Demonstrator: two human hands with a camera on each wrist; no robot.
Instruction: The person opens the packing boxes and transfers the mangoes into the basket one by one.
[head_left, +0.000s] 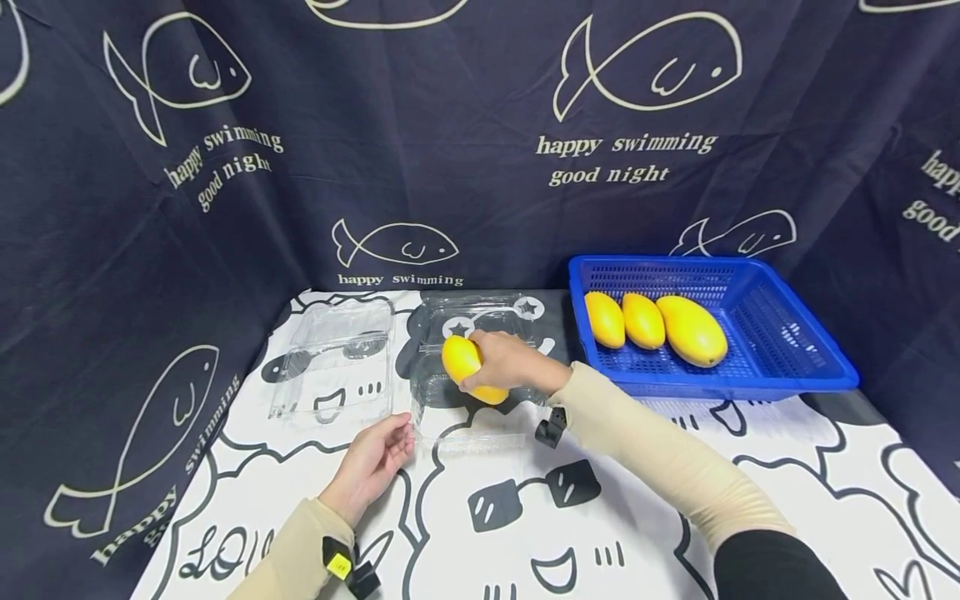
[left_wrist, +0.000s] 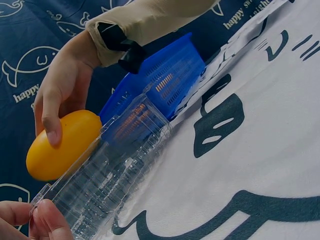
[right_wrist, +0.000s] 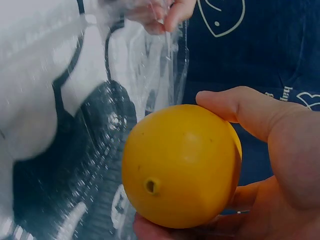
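My right hand (head_left: pixel 508 365) grips a yellow mango (head_left: pixel 462 358) over a clear plastic clamshell box (head_left: pixel 427 392). In the right wrist view the stem end of the mango (right_wrist: pixel 185 165) faces the camera, with the thumb on one side and fingers beneath. My left hand (head_left: pixel 375 461) is at the near left corner of that box; in the left wrist view its thumb and fingers (left_wrist: pixel 49 220) pinch the rim of the clear box (left_wrist: pixel 107 180). The mango (left_wrist: pixel 65 145) is just above the box's opening there. The lid stands open toward the back.
A second clear clamshell box (head_left: pixel 330 367) lies open on the left. At the back right stands a blue perforated basket (head_left: pixel 780 333) with three mangoes (head_left: pixel 693 331) in it. A dark printed cloth (head_left: pixel 480 192) hangs behind the white patterned tablecloth (head_left: pixel 637 533).
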